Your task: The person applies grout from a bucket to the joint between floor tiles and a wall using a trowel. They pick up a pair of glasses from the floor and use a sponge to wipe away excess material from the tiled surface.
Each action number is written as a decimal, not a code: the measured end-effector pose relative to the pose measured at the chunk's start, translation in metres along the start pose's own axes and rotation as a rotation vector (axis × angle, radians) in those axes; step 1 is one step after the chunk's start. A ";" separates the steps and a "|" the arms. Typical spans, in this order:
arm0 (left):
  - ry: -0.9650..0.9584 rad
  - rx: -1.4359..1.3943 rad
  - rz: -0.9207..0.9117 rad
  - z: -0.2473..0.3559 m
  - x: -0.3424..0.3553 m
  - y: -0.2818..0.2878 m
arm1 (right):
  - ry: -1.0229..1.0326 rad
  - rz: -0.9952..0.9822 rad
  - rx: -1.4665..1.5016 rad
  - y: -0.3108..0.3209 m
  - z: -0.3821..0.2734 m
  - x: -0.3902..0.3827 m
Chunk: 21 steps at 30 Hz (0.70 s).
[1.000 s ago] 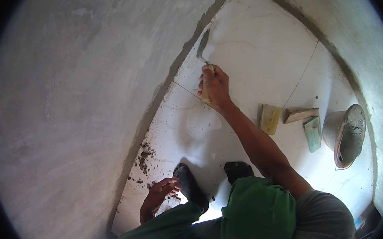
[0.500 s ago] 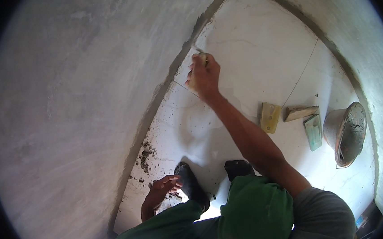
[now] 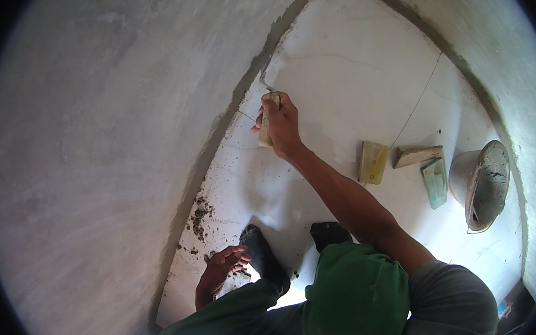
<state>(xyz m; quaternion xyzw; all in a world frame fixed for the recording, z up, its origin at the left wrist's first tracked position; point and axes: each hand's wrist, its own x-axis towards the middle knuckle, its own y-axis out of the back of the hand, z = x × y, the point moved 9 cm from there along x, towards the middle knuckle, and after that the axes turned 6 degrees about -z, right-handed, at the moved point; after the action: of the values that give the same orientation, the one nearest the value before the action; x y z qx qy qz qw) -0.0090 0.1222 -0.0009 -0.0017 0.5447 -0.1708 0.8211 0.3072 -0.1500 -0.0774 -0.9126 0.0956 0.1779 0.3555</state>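
Note:
My right hand (image 3: 282, 121) is wrapped round the pale wooden handle of a trowel (image 3: 265, 135) over the white tiled floor (image 3: 331, 87), close to the left wall. Only the handle and a bit of the thin metal neck show clearly; I cannot make out the blade. The tool's front end is by the grey mortar strip (image 3: 241, 100) along the foot of the wall. My left hand (image 3: 222, 269) hangs beside my left boot (image 3: 263, 256), its fingers loosely bent and apart, with nothing visible in them. Dark crumbs of mortar (image 3: 200, 220) lie on the floor beyond it.
A tilted bucket (image 3: 470, 180) with mortar smeared inside stands at the right. Near it lie a yellow block (image 3: 373, 162), a piece of wood (image 3: 417, 154) and a greenish block (image 3: 435, 183). Grey plastered walls (image 3: 109, 148) bound the floor on both sides.
My right hand has drawn the trowel slightly back toward me and to the left, and its handle shows more now. My left hand has hardly moved.

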 end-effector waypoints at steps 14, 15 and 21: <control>-0.021 0.005 0.023 -0.006 -0.003 0.008 | 0.063 0.036 -0.061 -0.022 -0.027 0.009; -0.021 0.004 0.019 -0.007 -0.004 0.006 | -0.017 0.121 -0.053 -0.010 -0.021 0.020; 0.050 -0.028 -0.018 -0.038 -0.012 0.002 | -0.093 -0.006 -0.015 -0.045 -0.010 0.005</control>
<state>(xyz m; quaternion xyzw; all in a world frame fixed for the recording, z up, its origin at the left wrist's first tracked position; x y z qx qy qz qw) -0.0464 0.1344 -0.0060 -0.0138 0.5674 -0.1706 0.8055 0.3277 -0.1241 -0.0444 -0.9062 0.0747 0.2200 0.3533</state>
